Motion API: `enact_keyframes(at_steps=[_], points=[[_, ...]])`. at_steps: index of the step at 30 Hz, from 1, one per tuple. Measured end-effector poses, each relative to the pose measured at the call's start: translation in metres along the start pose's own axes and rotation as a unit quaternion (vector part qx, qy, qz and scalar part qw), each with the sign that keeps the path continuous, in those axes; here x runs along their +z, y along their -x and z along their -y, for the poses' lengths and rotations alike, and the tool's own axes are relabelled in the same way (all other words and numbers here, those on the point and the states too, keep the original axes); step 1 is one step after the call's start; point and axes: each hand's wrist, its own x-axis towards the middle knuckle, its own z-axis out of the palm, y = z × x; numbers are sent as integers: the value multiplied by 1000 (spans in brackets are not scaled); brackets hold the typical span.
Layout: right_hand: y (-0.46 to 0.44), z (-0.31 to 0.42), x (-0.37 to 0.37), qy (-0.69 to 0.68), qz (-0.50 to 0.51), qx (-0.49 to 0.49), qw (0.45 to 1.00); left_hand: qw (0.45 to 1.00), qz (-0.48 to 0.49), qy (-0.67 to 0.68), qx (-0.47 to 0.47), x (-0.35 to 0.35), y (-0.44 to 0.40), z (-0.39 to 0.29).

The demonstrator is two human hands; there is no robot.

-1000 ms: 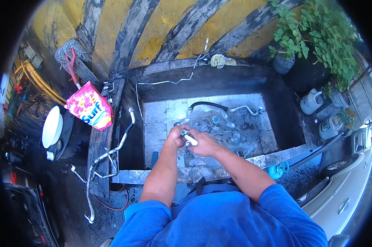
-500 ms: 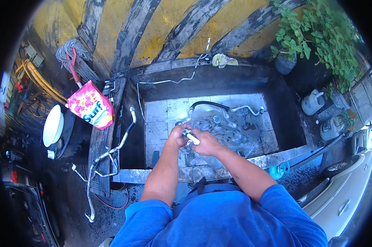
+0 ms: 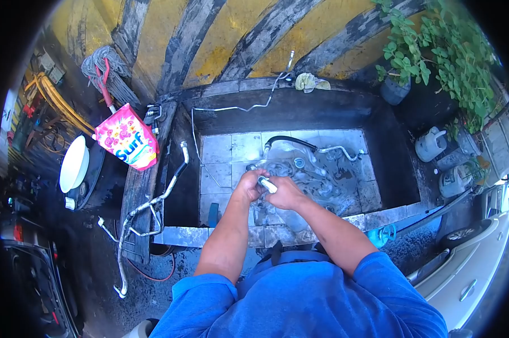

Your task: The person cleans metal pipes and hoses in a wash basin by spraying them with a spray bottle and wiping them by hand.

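Observation:
Over the tiled basin [image 3: 215, 147] my two hands meet close together. Between them is a short silver metal pipe [image 3: 269, 186] with a round end facing up. My left hand [image 3: 250, 187] curls its fingers round the pipe's upper end. My right hand [image 3: 287, 194] grips its lower part from the other side. Just beyond lies a black rubber hose [image 3: 291, 138] with silver pipe ends, on tiles wet with soapy grey water. Whether it joins the held pipe is hidden by my hands. A drain [image 3: 299, 163] shows in the suds.
On the left ledge stand a pink Surf detergent pouch [image 3: 128, 138] and a branched metal pipe [image 3: 153, 208]. A thin bent tube [image 3: 232, 108] leans over the basin's back wall near a cloth [image 3: 312, 83]. A white basin [image 3: 74, 164] sits left; jugs [image 3: 430, 145] and plants stand right.
Both hands stay together on the metal pipe, and its visible end has tilted slightly. The whole view has shifted a little; the things around lie as before.

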Motion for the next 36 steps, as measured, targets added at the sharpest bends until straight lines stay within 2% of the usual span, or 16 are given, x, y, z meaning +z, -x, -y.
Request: enact_keyframes(at_steps=[4, 8, 11, 14, 16, 19, 22, 25, 29, 30, 33, 34, 36], points=[[5, -2, -7, 19, 22, 13, 999, 998, -29, -44, 21, 9, 0, 9], [11, -1, -12, 21, 20, 16, 999, 977, -161, -84, 110, 36, 13, 17], [8, -12, -14, 26, 13, -11, 1000, 949, -212, 23, 234, 52, 9, 33], [13, -11, -30, 4, 15, -56, 998, 973, -27, 34, 226, 46, 31, 32], [22, -7, -40, -25, -13, -63, 998, 970, 86, 64, 216, 42, 42, 31], [34, -7, -55, -69, -35, -98, 992, 949, 164, 104, 251, 47, 51, 26], [50, -18, -71, -112, -57, -122, 985, 936, 181, 58, 296, 59, 63, 19], [62, -28, -89, -144, -73, -128, 979, 903, 111, -197, 366, 67, 62, 19], [76, -35, -117, -127, -54, -137, 981, 899, 110, -218, 364, 97, 64, 33], [78, -39, -120, -125, -58, -132, 982, 833, 71, -328, 440, 102, 59, 34], [85, -51, -128, -145, -74, -127, 978, 840, 0, -358, 408, 109, 59, 35], [88, -54, -129, -157, -80, -127, 976, 828, -23, -354, 434, 117, 61, 35], [91, -59, -133, -155, -81, -127, 976, 858, -56, -300, 414, 124, 59, 31]])
